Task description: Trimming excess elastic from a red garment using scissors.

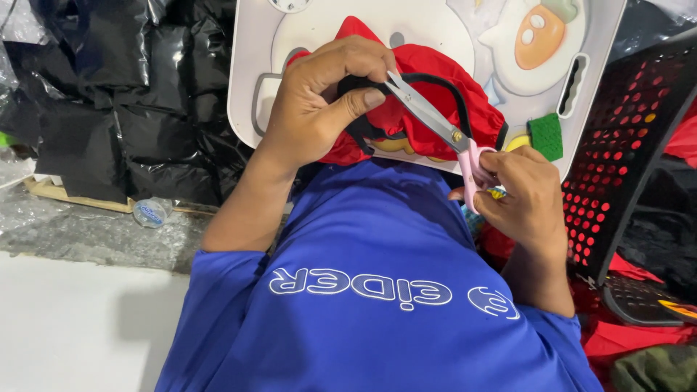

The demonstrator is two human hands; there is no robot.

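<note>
- Looking down past my blue shirt (377, 290), I see both hands working over a white tray (250, 80) held on the lap.
- My right hand (526, 199) is closed around the pink handles of the scissors (435, 120); the blades lie nearly together, pointing toward the left thumb.
- My left hand (319, 101) pinches the red cloth (428, 69) and its black trim (446, 83) between thumb and fingers, near the tray's middle.
- I judge the cloth light, soft and floppy; best held taut close beside the blades, by the trimmed edge.
- A green pad (545, 136) sits at the tray's right edge.
- Farther off, black bags (123, 94) lie left and a black perforated crate (632, 138) stands right.
</note>
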